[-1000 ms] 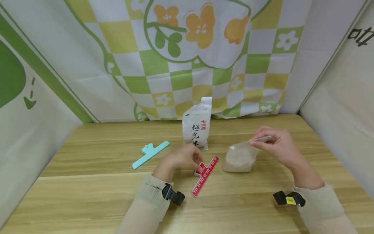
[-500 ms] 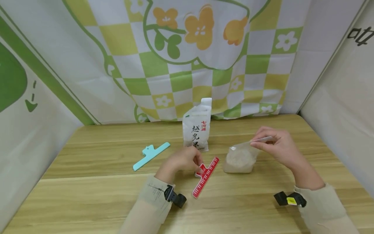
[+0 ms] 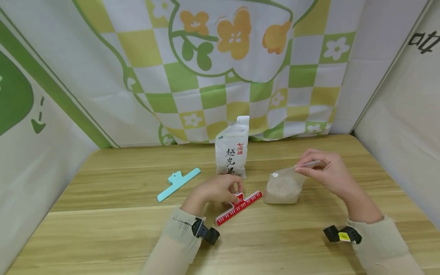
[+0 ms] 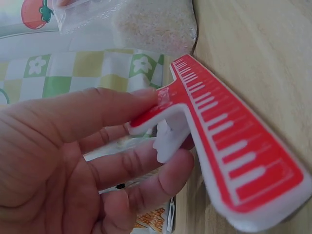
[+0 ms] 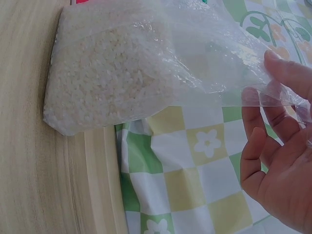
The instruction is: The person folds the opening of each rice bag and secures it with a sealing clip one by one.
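My left hand (image 3: 220, 189) pinches the handle tab of a red bag clip (image 3: 239, 208) with white piano-key markings. In the left wrist view the thumb lies on top of the tab (image 4: 168, 95), and fingers curl underneath by its white rear lever (image 4: 170, 139). My right hand (image 3: 324, 168) pinches the gathered top of a clear plastic bag (image 3: 282, 188). White rice (image 5: 107, 73) fills the lower part of that bag, which rests on the table. The red clip's far end lies close to the bag's lower left side; whether they touch I cannot tell.
A light-blue bag clip (image 3: 178, 184) lies on the table (image 3: 113, 236) to the left. Behind my left hand stands a white printed rice package (image 3: 232, 149). A checked, flowered cloth (image 3: 237, 91) hangs at the table's back edge.
The red clip has turned in my left hand: its right end has swung toward the bag, its near end to the left. My right hand and the bag stay nearly still.
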### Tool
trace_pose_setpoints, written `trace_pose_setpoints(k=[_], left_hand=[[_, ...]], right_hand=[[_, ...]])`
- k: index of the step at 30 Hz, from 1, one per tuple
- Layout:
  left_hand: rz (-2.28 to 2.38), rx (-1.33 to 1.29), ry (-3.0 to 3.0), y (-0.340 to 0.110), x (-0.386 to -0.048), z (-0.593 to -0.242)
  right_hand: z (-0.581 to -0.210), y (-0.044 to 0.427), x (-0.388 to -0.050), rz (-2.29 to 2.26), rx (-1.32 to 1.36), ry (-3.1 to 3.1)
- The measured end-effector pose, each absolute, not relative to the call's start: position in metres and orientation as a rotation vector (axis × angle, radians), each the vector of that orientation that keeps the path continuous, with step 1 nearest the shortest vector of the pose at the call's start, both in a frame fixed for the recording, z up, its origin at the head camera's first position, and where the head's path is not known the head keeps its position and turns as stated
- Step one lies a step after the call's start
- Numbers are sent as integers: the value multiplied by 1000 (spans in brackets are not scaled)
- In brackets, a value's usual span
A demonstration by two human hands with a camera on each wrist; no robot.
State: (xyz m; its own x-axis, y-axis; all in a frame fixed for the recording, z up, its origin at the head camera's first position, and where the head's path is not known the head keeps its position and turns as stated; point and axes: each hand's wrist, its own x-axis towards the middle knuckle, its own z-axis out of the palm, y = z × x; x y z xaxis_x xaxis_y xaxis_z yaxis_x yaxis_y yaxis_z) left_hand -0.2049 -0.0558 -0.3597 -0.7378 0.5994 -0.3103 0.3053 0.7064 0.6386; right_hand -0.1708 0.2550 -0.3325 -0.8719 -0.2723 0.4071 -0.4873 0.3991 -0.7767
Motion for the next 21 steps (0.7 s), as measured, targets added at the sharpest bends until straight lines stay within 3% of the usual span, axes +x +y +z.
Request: trace_pose_setpoints(k=[21], left_hand=[[765,646,2361,-57,-205,-360]], right_hand=[[-335,255,-171,1472,688,-2423]])
